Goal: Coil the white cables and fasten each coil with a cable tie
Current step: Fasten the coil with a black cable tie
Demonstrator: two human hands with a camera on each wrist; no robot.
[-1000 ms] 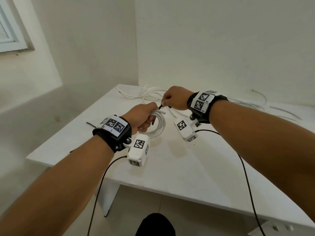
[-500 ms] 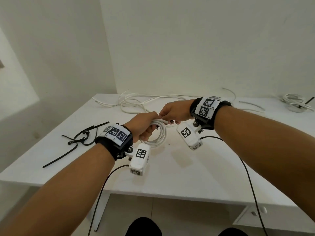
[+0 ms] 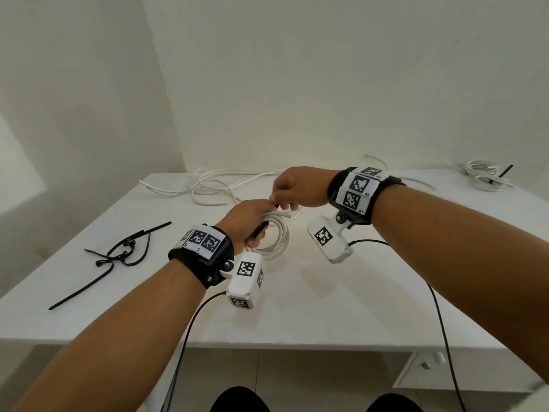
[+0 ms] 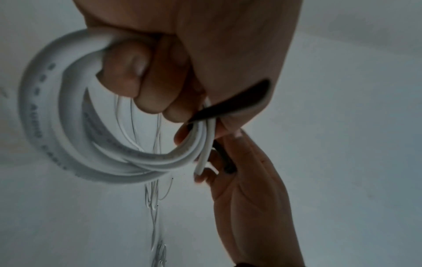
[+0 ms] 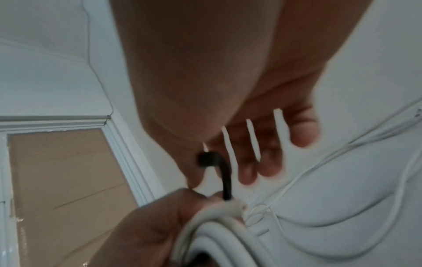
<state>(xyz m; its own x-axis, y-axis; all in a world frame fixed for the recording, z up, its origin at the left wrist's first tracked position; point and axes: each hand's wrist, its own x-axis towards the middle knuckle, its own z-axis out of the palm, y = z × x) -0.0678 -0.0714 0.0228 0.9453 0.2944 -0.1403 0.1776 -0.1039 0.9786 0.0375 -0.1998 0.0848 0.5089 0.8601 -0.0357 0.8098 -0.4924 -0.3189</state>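
Above the white desk (image 3: 297, 307), the left hand (image 3: 248, 221) is curled around a coiled white cable (image 3: 277, 233) and the black cable tie (image 4: 230, 106) laid across it. The right hand (image 3: 300, 185) pinches the tie's head end just beside the coil. Loose white cables (image 3: 214, 185) lie behind, spare black cable ties (image 3: 124, 254) to the left.

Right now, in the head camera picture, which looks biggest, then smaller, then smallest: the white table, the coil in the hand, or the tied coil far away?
1. The white table, by far.
2. The held coil.
3. The tied coil, though it sits farther off, so their real sizes may be alike.
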